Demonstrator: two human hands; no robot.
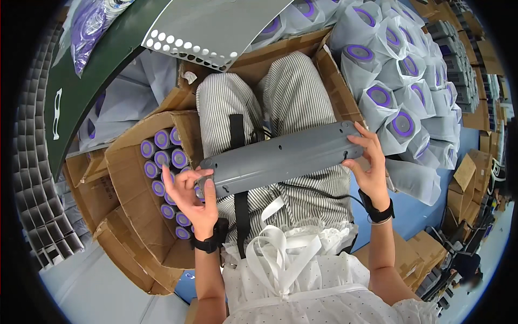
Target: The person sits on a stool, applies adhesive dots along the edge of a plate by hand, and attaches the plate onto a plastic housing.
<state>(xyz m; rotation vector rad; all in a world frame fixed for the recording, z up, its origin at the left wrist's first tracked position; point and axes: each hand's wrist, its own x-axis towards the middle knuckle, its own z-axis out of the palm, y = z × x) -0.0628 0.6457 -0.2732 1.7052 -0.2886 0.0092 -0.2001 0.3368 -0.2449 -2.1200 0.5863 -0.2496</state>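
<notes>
A long dark-grey plastic panel (280, 156) with rounded ends and small screw holes lies across both my hands, above my lap. It slants a little, its right end farther from me. My left hand (197, 202) grips the left end between thumb and fingers, with one finger stretched out off it. At the other end my right hand (371, 164) holds the panel, thumb at the near edge and fingers at the far corner. The underside of the panel is hidden.
An open cardboard box (135, 189) at my left holds several purple-ringed grey cylinders (179, 158). To the right are many bagged purple-ringed cylinders (379, 96). A grey sheet with round white stickers (216, 27) overhangs a dark green table (81, 97). Cardboard dividers (40, 178) stand far left.
</notes>
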